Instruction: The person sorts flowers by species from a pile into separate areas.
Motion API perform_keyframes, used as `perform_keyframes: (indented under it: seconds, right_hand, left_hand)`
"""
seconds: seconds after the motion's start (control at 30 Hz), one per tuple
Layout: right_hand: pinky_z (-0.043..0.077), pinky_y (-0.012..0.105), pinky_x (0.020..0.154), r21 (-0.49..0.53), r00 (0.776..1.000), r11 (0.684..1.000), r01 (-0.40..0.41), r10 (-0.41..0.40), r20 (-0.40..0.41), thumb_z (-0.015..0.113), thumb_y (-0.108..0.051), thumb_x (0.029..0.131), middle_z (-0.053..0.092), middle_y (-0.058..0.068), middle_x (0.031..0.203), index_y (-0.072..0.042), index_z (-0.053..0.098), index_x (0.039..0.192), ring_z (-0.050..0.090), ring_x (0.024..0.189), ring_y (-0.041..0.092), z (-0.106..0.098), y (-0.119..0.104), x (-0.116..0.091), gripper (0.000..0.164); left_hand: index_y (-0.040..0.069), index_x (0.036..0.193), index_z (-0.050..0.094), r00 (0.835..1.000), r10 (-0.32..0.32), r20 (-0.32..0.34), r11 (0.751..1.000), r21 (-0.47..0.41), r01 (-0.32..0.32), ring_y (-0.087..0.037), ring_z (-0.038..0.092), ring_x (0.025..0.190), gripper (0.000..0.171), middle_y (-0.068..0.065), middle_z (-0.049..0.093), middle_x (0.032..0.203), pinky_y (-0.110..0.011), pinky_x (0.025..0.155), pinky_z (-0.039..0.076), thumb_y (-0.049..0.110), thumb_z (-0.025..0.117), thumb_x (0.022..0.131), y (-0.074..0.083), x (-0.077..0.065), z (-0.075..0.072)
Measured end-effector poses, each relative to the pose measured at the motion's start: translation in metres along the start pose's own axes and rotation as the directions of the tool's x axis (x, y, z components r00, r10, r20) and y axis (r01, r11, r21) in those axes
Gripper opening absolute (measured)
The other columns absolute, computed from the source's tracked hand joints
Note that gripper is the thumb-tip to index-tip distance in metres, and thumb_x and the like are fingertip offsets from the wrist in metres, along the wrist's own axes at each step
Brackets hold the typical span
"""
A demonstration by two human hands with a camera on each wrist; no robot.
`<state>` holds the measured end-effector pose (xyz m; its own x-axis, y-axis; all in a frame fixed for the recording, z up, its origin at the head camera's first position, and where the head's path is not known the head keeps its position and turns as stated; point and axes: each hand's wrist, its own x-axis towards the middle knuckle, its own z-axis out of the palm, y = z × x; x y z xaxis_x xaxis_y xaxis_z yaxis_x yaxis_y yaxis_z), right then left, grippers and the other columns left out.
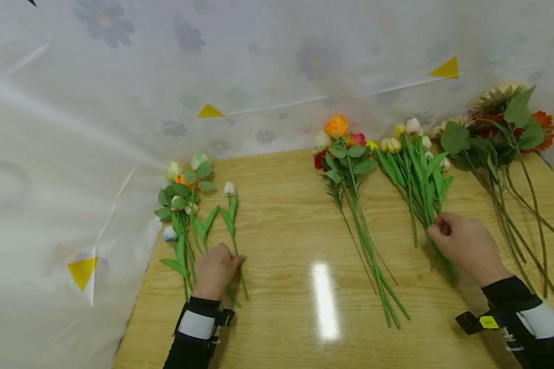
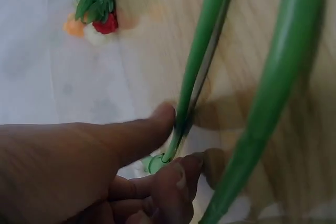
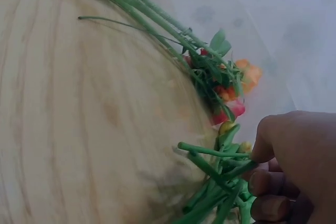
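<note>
On the left side, a white artificial tulip (image 1: 230, 189) lies with its stem running down beside my left hand (image 1: 214, 270). In the left wrist view, thumb and forefinger pinch a green stem (image 2: 191, 72); a second, thicker stem (image 2: 270, 93) crosses in front. Left of this hand lies a mixed bunch of pale roses (image 1: 177, 192) and a blue-white tulip (image 1: 170, 234). My right hand (image 1: 468, 247) pinches green stems (image 3: 226, 163) at the lower part of a bunch of yellow and white tulips (image 1: 417, 169). Its curled fingers partly hide the stems.
A bunch of roses (image 1: 343, 146) in orange, red and white lies mid-table, stems toward me. Large sunflower-like flowers (image 1: 503, 125) with long brown-green stems are at the far right. A patterned plastic sheet (image 1: 268, 61) rises behind and left of the wooden table (image 1: 277, 215).
</note>
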<state>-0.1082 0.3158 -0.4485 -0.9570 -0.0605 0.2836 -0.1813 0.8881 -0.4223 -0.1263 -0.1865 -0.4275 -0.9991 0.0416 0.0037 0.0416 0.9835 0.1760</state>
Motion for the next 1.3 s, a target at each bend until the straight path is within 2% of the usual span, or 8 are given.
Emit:
perform_keyframes:
  seconds: [0.17, 0.33, 0.57, 0.7, 0.87, 0.97, 1.13, 1.3]
  right_hand:
    - [0.019, 0.027, 0.047, 0.004, 0.993, 0.998, -0.07, 0.069, 0.094, 0.056, -0.015, 0.1, 0.042, -0.002, 0.057, -0.006, 0.059, 0.087, 0.028, 0.046, 0.012, -0.007, -0.012, 0.001, 0.016]
    - [0.02, 0.027, 0.046, 0.011, 0.988, 0.996, -0.092, 0.09, 0.126, 0.055, -0.016, 0.101, 0.041, -0.001, 0.057, -0.005, 0.058, 0.088, 0.031, 0.046, 0.014, -0.01, -0.015, 0.001, 0.017]
    - [0.023, 0.029, 0.042, 0.019, 0.996, 0.997, -0.07, 0.069, 0.06, 0.058, -0.016, 0.101, 0.058, 0.003, 0.067, 0.0, 0.062, 0.1, 0.035, 0.044, 0.008, -0.013, -0.016, 0.0, 0.017]
    - [0.021, 0.027, 0.043, 0.032, 1.0, 0.999, -0.009, 0.01, -0.011, 0.061, -0.012, 0.099, 0.051, -0.001, 0.062, -0.001, 0.063, 0.1, 0.028, 0.043, 0.004, -0.013, -0.026, -0.002, 0.011]
    - [0.025, 0.023, 0.045, 0.112, 0.996, 0.99, 0.089, -0.087, -0.023, 0.066, -0.01, 0.096, 0.044, -0.008, 0.061, -0.005, 0.065, 0.096, 0.028, 0.045, -0.001, -0.004, -0.053, -0.006, 0.005]
    - [0.027, 0.022, 0.047, 0.184, 0.991, 0.974, 0.129, -0.134, 0.016, 0.066, -0.011, 0.096, 0.043, -0.012, 0.062, -0.008, 0.065, 0.094, 0.029, 0.047, -0.002, 0.003, -0.07, -0.009, 0.004]
    - [0.03, 0.02, 0.047, 0.346, 0.968, 0.922, 0.173, -0.223, 0.112, 0.066, -0.009, 0.097, 0.041, -0.019, 0.061, -0.011, 0.067, 0.094, 0.031, 0.048, -0.004, 0.015, -0.099, -0.013, 0.003]
    - [0.034, 0.021, 0.049, 0.513, 0.924, 0.851, 0.116, -0.281, 0.258, 0.063, -0.015, 0.099, 0.044, -0.018, 0.062, -0.01, 0.069, 0.101, 0.035, 0.05, -0.003, 0.022, -0.13, -0.015, 0.008]
  left_hand:
    - [0.014, 0.056, 0.044, 0.999, 0.045, -0.03, 0.999, 0.015, -0.044, -0.01, 0.033, 0.034, 0.046, 0.004, 0.03, 0.044, -0.023, 0.035, 0.02, 0.018, 0.076, 0.09, 0.001, 0.002, 0.001]
    - [0.017, 0.052, 0.031, 0.999, -0.022, 0.032, 0.999, -0.027, 0.023, -0.009, 0.021, 0.041, 0.053, 0.006, 0.021, 0.049, -0.024, 0.039, 0.016, 0.006, 0.066, 0.09, 0.001, 0.006, -0.001]
    - [0.019, 0.049, 0.03, 0.983, -0.078, 0.166, 0.986, -0.132, 0.101, -0.01, 0.018, 0.043, 0.051, 0.008, 0.019, 0.05, -0.024, 0.042, 0.015, 0.009, 0.063, 0.086, -0.003, 0.008, -0.003]
    - [0.018, 0.052, 0.037, 0.968, -0.049, 0.247, 0.959, -0.257, 0.115, -0.011, 0.021, 0.043, 0.045, 0.007, 0.024, 0.048, -0.025, 0.044, 0.017, 0.01, 0.062, 0.089, -0.003, 0.011, -0.008]
    - [0.009, 0.079, 0.062, 0.957, 0.029, 0.288, 0.888, -0.448, 0.108, -0.013, 0.043, 0.055, 0.018, 0.001, 0.052, 0.067, -0.027, 0.053, 0.036, 0.016, 0.061, 0.096, 0.009, 0.015, -0.012]
    - [0.006, 0.099, 0.067, 0.953, 0.091, 0.29, 0.834, -0.545, 0.086, -0.016, 0.055, 0.067, 0.013, -0.003, 0.064, 0.085, -0.029, 0.06, 0.044, 0.018, 0.064, 0.098, 0.021, 0.016, -0.013]
    - [0.007, 0.103, 0.064, 0.924, 0.253, 0.288, 0.718, -0.696, 0.02, -0.022, 0.06, 0.065, 0.013, -0.009, 0.066, 0.091, -0.028, 0.055, 0.045, 0.019, 0.063, 0.1, 0.053, 0.014, -0.016]
    - [0.007, 0.103, 0.065, 0.889, 0.391, 0.238, 0.617, -0.784, -0.061, -0.029, 0.062, 0.06, 0.015, -0.005, 0.07, 0.091, -0.024, 0.048, 0.046, 0.021, 0.066, 0.098, 0.099, 0.012, -0.015]
